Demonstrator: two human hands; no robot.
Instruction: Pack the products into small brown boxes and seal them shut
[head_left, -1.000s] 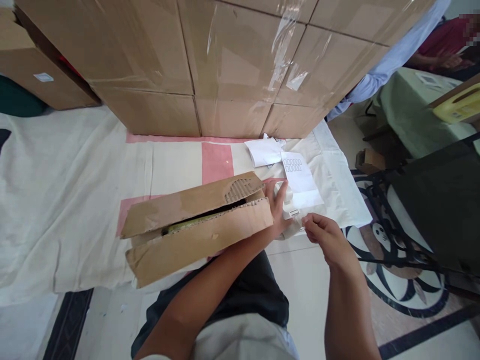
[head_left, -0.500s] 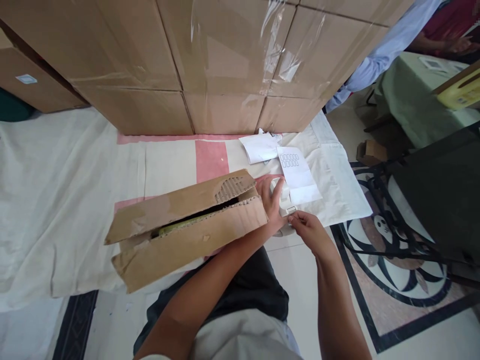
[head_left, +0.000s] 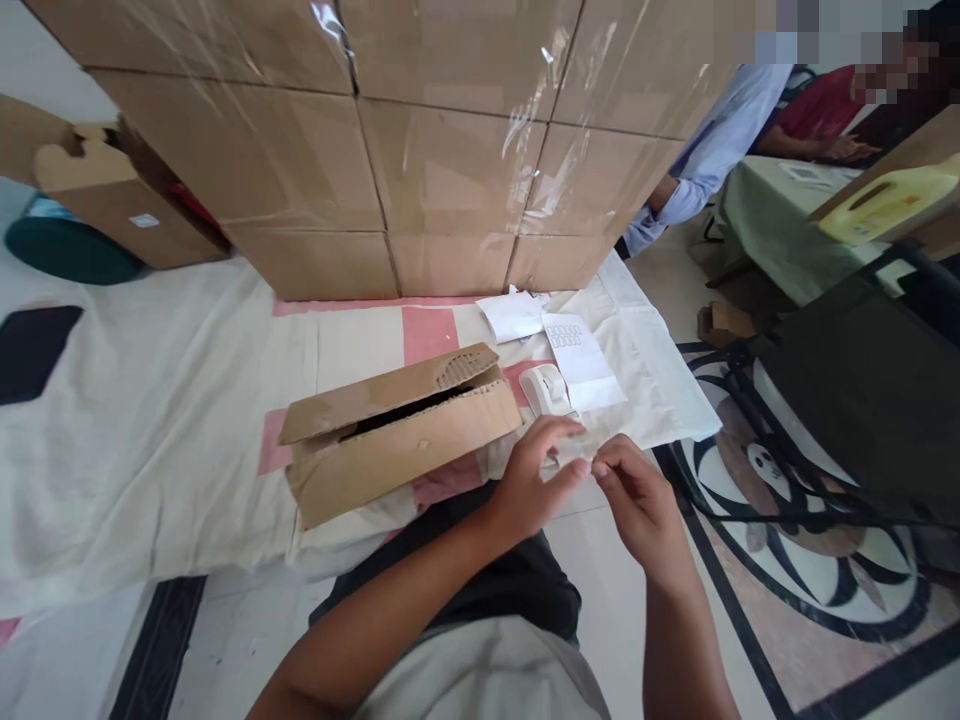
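Note:
My right hand (head_left: 634, 500) is closed in a pinch, thumb against fingertips, on what looks like a small piece of clear tape, barely visible. Facing it, my left hand (head_left: 534, 475) has its thumb and fingers apart and holds nothing. Just beyond the left fingers, a white tape dispenser (head_left: 546, 388) rests on the cloth. To the left lies a worn brown cardboard box (head_left: 409, 450), its long top flaps partly raised over a dark gap.
White papers (head_left: 583, 365) lie past the dispenser, one printed with small boxes. Stacked, film-wrapped cartons (head_left: 450, 170) line the table's back. A dark flat object (head_left: 37, 352) is at far left. A black folding frame (head_left: 847, 410) stands right. Other people are at the upper right.
My left hand has let go of the tape dispenser and come back toward me, opening. The right hand has drawn slightly away from the dispenser, still pinching. The view has shifted, showing more at left.

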